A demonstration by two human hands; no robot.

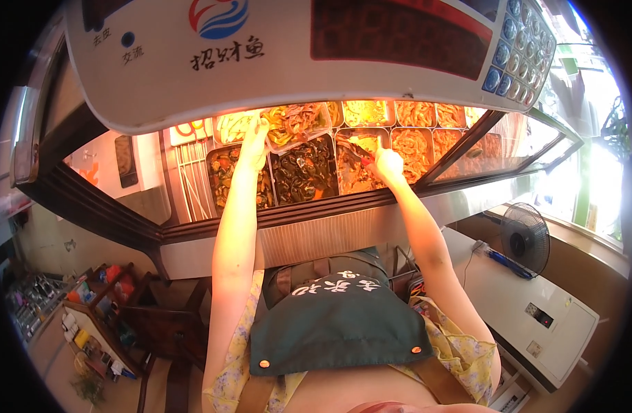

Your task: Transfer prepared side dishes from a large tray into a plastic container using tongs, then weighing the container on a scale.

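Fingers of the right hand are gripping the near end of a dark utensil, closing narrowly round it; glare is hiding whether it is tongs. The utensil is extending over brown-and-yellow food in the near row, probably light and stiff, and best held at that near end, clear of grease. The left hand is reaching past dark food, its fingers meeting the left edge of a tray; whether they are pinching the rim, one cannot tell. The tray is sitting askew, its near edge overlapping the dark food's pan. Its rim is likely proving slippery and its load soft, so opposite edges are offering the safest hold. Beyond, a scale is overhanging the back row.
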